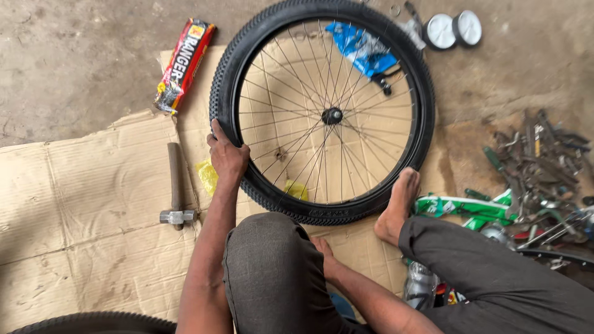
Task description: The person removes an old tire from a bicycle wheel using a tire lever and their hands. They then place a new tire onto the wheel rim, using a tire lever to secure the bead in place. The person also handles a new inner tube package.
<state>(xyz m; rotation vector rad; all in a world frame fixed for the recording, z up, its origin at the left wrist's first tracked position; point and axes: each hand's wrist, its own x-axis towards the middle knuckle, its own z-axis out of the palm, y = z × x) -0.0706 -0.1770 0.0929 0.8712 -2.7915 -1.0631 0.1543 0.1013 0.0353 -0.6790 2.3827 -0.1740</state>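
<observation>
Lay flat on flattened cardboard (93, 204) over a concrete floor (74, 55): a spoked bicycle wheel (322, 111) with a black knobby tyre (224, 80) fitted round the rim, hub (332, 115) near the centre. Left hand (226, 156) clamped over the tyre's lower-left edge, fingers curled onto the tread, thumb toward the rim. Right hand (322, 247) tucked low behind the raised knee, just below the wheel's near edge, mostly hidden; impossible to tell whether clenched or released, or whether touching the tyre at all. Bare foot (399, 204) pressed against the tyre's lower-right side, so the wheel sat between the left hand and the foot, directly ahead of the knees. Left of the wheel and apart from it, a hammer (176, 185) with a wooden handle, head toward the viewer. Farther up, a red and yellow long packet (184, 62) just beside the tyre's upper-left curve. Seen through the spokes, a blue plastic wrapper (359, 46). Beyond the upper right of the tyre, two small white wheels (455, 29). To the right, a heap of metal tools (538, 154) and a green and white bicycle frame part (470, 207) near the foot. Bottom left corner, the curve of another tyre (93, 323).
</observation>
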